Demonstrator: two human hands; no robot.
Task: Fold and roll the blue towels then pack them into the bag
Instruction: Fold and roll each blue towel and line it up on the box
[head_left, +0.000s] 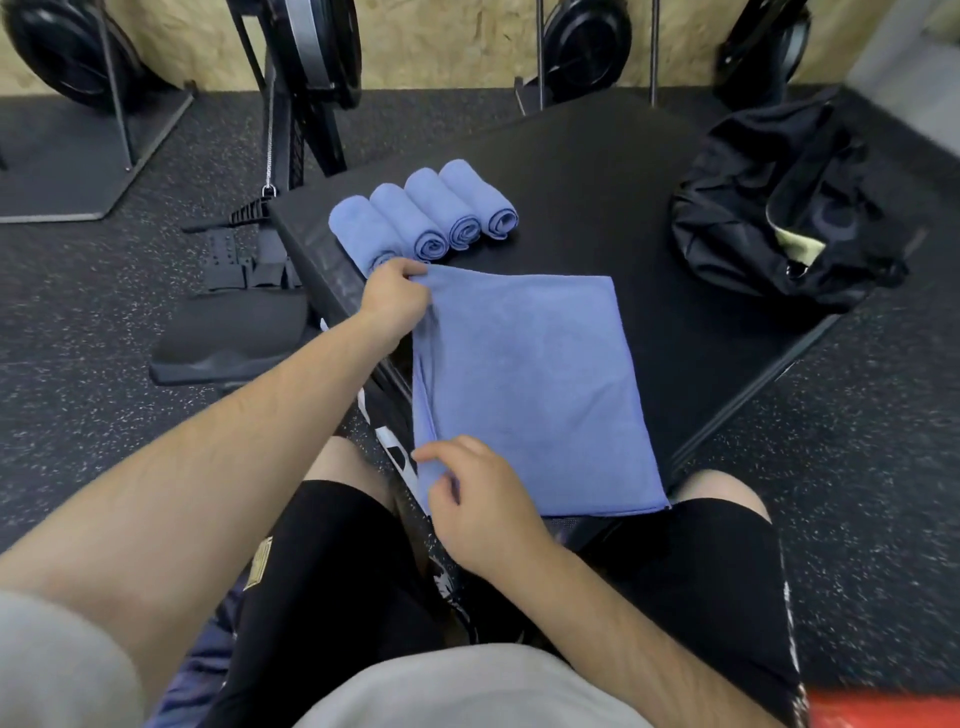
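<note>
Black table (597, 171): flat towel (530, 384); left hand (395, 306) pinches far corner, right hand (483, 504) near corner.

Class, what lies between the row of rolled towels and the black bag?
Nothing but bare tabletop separates the rolled towels from the bag, per the head view.

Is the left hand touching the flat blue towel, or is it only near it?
Touching. The head view shows the left hand pinching the far left corner of the flat blue towel.
</note>
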